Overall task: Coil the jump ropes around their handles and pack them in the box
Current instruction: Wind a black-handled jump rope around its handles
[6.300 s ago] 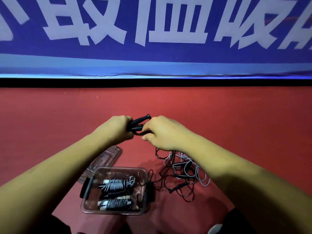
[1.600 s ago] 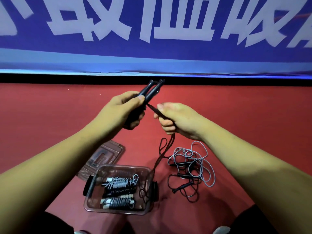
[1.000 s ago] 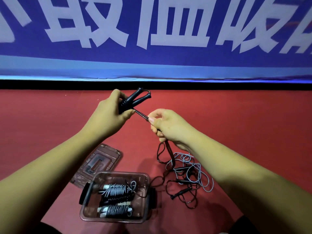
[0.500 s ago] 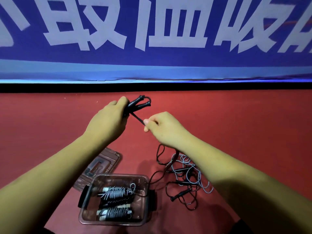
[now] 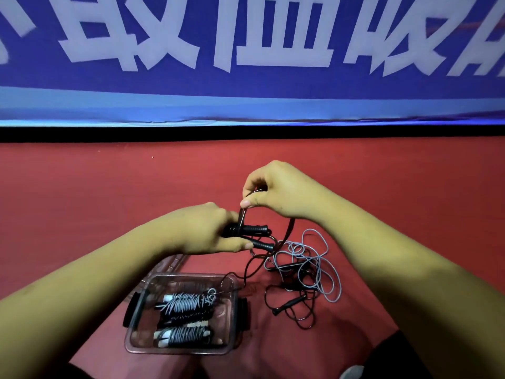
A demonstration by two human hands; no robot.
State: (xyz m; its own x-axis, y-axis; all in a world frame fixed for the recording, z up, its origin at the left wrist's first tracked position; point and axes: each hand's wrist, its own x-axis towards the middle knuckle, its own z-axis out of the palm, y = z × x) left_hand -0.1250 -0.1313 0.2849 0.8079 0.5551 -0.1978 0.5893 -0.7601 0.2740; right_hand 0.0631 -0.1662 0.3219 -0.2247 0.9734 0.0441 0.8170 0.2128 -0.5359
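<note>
My left hand (image 5: 202, 231) grips two black jump rope handles (image 5: 257, 229) held side by side, tips pointing right. My right hand (image 5: 276, 187) sits just above them, pinching the black rope (image 5: 242, 217), which runs down to the handles; a few turns sit around them near my left fingers. The rest of that rope hangs down to a loose tangle of grey and black ropes (image 5: 306, 272) on the red floor. A clear plastic box (image 5: 235, 318) with black side clips lies below my hands and holds coiled ropes (image 5: 188, 302) wound on their handles.
The box's clear lid (image 5: 172, 263) lies flat on the floor behind the box, partly under my left arm. A blue banner with large white characters (image 5: 273, 50) stands along the far edge of the red floor. My dark-clothed knees frame the bottom corners.
Both hands dropped lower and nearer the box. The handles turned from pointing up-right to lying level. My right hand moved from below the handles to above them, carrying the rope over.
</note>
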